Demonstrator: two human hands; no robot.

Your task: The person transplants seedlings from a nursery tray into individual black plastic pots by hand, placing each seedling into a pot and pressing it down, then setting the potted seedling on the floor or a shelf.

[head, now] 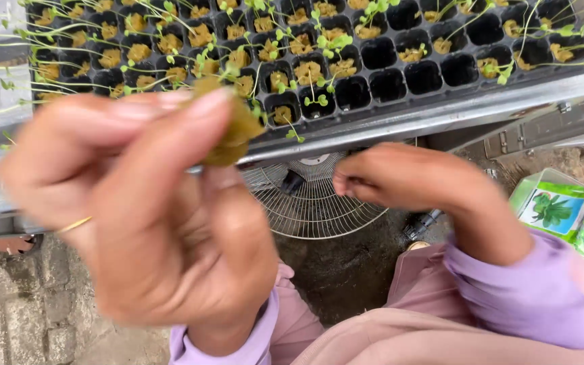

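The left hand (136, 209) is up close to the camera and looks blurry. Its fingertips pinch a small, wet, yellow-green sponge cube (231, 132). The cube sits just above the left hand, in front of the near edge of the black seedling tray (441, 71).

The right hand (400, 179) is lower and off to the side, just under the tray's grey metal ledge (441, 111). Its fingers are curled in. I cannot tell if something tiny is inside them.

The cube looks soft, so a hard squeeze could crush it. A loose pinch could let it drop onto the round wire fan guard (319, 203) below both hands, or onto the dark wet ground.

The little sprouts (319, 100) past the left hand have long, thin stems. A bump from either hand could bend or snap them.
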